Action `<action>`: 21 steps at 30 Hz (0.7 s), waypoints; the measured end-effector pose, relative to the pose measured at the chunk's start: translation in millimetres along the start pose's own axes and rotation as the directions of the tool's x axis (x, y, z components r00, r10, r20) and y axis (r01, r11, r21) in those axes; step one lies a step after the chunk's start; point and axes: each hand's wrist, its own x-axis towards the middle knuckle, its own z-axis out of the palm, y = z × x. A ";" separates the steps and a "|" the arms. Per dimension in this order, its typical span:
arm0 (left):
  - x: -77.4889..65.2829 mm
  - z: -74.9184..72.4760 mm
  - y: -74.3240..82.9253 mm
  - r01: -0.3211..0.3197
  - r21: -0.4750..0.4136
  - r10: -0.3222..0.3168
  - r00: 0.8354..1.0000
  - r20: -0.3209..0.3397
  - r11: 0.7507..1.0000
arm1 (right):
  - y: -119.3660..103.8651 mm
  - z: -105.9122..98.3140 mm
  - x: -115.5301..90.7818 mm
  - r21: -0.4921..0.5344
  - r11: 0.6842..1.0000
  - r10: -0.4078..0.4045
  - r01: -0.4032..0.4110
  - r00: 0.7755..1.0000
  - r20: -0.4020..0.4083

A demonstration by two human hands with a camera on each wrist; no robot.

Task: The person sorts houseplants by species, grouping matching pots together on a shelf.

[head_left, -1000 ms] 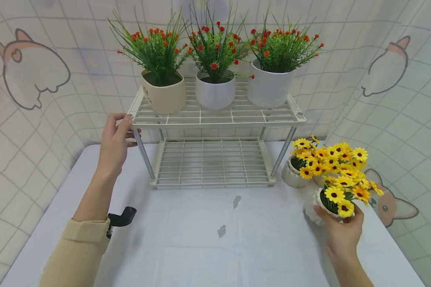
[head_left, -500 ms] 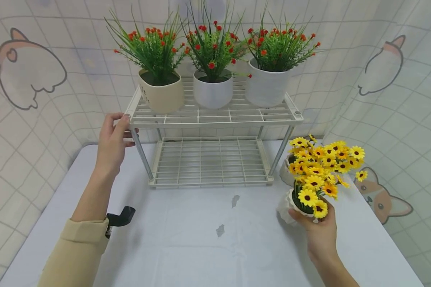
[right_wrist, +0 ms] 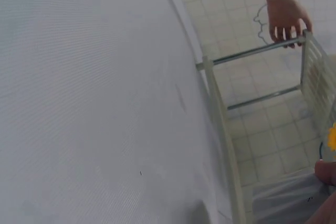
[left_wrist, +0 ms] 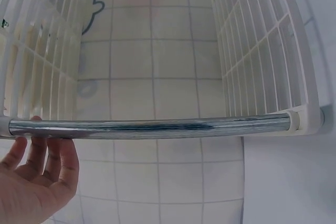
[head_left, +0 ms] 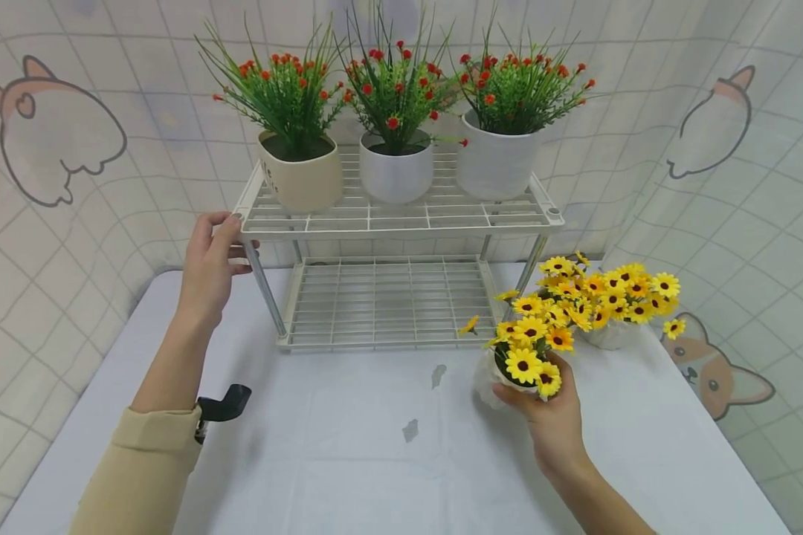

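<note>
My left hand (head_left: 207,264) holds the upper front left corner of a two-tier white wire rack (head_left: 401,230). Its fingers (left_wrist: 67,166) curl at the shiny metal post (left_wrist: 147,128), close to the white corner joint. My right hand (head_left: 552,423) grips a white pot of yellow artificial sunflowers (head_left: 523,365) by its rim, in front of the rack's lower right corner. In the right wrist view, only part of that white pot (right_wrist: 286,198) and the thumb show. The lower shelf (head_left: 395,305) bears nothing; part of its right end is behind the flowers.
On the upper shelf stand a cream pot (head_left: 304,174), a small white pot (head_left: 397,174) and a larger white pot (head_left: 498,163), all with red flowers. More yellow flowers (head_left: 632,290) in white pots stand right of the rack. A tiled-pattern curtain (head_left: 696,223) surrounds the white table (head_left: 348,461).
My right hand has carried the pot of yellow sunflowers leftward, away from the other yellow flowers to the rack's front right. The left hand stays on the rack corner.
</note>
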 end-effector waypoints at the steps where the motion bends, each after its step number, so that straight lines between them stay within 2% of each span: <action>1: 0.4 -0.1 0.0 -0.005 0.001 0.005 1.000 0.005 1.000 | -0.2 2.8 -0.1 0.004 1.000 -0.011 0.011 1.000 0.012; 5: 1.4 -0.3 -0.1 -0.011 -0.008 0.011 1.000 0.024 1.000 | -1.6 13.1 -0.3 0.020 0.999 -0.051 0.050 0.997 0.065; 10: 2.7 -1.2 0.0 0.012 -0.009 -0.012 1.000 0.027 1.000 | -2.9 25.2 3.4 0.021 0.997 -0.079 0.077 0.990 0.119; 21: 3.7 -5.3 -1.2 0.023 -0.025 -0.022 1.000 0.018 0.999 | -1.8 56.0 16.5 0.036 0.997 -0.078 0.073 0.984 0.161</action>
